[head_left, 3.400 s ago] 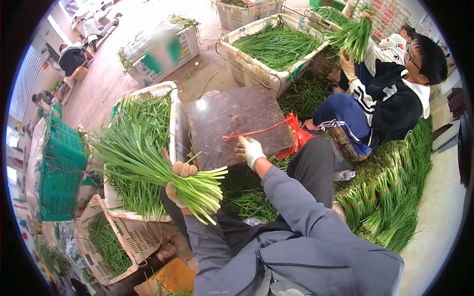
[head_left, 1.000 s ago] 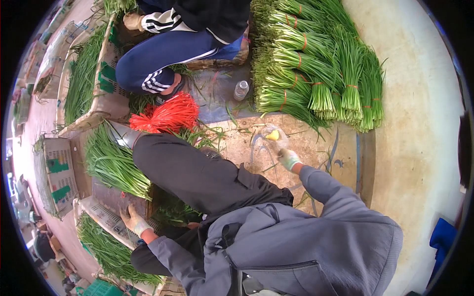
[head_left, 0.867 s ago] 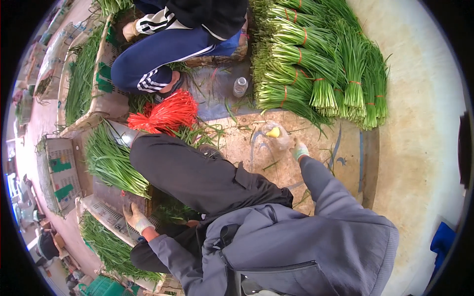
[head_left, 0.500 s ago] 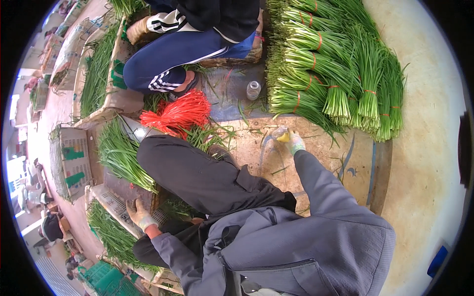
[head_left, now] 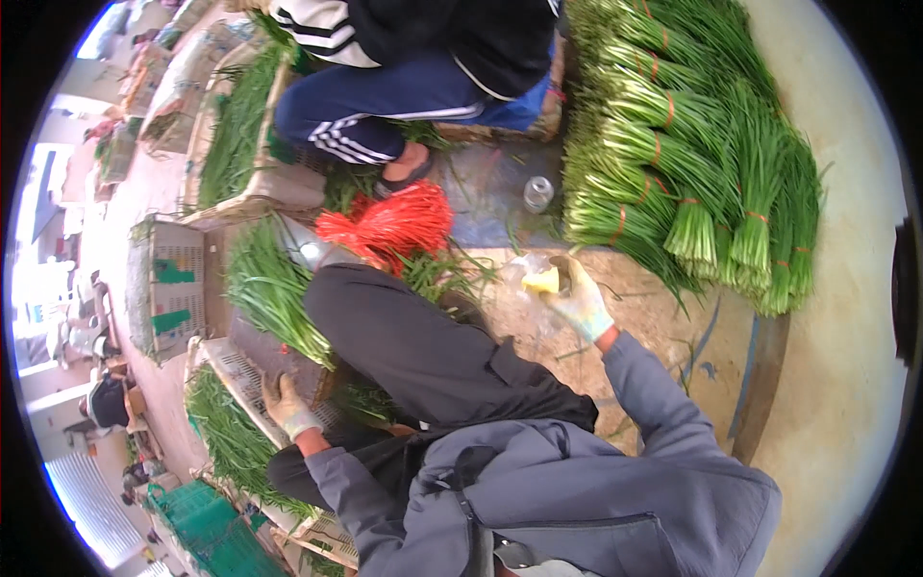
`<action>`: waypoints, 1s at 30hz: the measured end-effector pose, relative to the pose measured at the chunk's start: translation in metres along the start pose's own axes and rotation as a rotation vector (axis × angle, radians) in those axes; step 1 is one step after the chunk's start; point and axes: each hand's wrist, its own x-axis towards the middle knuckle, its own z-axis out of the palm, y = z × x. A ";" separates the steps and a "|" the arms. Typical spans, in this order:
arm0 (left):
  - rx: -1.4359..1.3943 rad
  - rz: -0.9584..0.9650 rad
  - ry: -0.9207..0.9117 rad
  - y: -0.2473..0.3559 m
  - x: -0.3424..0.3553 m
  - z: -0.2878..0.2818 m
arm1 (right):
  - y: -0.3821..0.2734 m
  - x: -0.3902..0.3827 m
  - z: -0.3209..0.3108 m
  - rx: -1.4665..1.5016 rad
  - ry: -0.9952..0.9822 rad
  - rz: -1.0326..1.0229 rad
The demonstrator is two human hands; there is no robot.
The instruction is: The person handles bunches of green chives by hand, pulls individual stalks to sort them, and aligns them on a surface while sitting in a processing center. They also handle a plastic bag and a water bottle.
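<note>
My right hand (head_left: pixel 577 298), in a pale glove, grips a clear plastic bag (head_left: pixel 529 274) with a yellow piece (head_left: pixel 540 282) of something in it, above the speckled tan floor panel. My left hand (head_left: pixel 288 406), gloved and open, rests its spread fingers at the edge of a dark board (head_left: pixel 255 351) beside a crate of greens (head_left: pixel 231 433). A loose bundle of long green leaves (head_left: pixel 274 288) lies on that board, left of my bent knee. A heap of red ties (head_left: pixel 404 221) lies beyond my knee, and a clear bottle (head_left: pixel 537 193) stands farther off.
A co-worker in striped trousers (head_left: pixel 365 106) sits across from me. Tied bundles of greens (head_left: pixel 692 163) are piled at the upper right beside a pale wall (head_left: pixel 846 404). Crates (head_left: pixel 173 279) of various sizes line the left, and green crates (head_left: pixel 202 529) sit at the lower left.
Earlier my left hand held the leaf bundle, which now lies on the board. My right hand has reached to the plastic bag, taken it and lifted it, moving slightly leftward since half a second ago.
</note>
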 end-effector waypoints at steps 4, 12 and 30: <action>-0.069 0.074 -0.026 0.022 0.000 0.025 | -0.178 -0.038 0.011 0.102 -0.265 -0.289; -0.077 0.089 0.012 0.038 -0.012 0.000 | -0.330 -0.089 0.054 0.678 -1.118 -1.063; -0.177 -0.006 0.179 -0.030 -0.044 -0.064 | -0.370 -0.134 0.155 0.915 -0.848 -1.539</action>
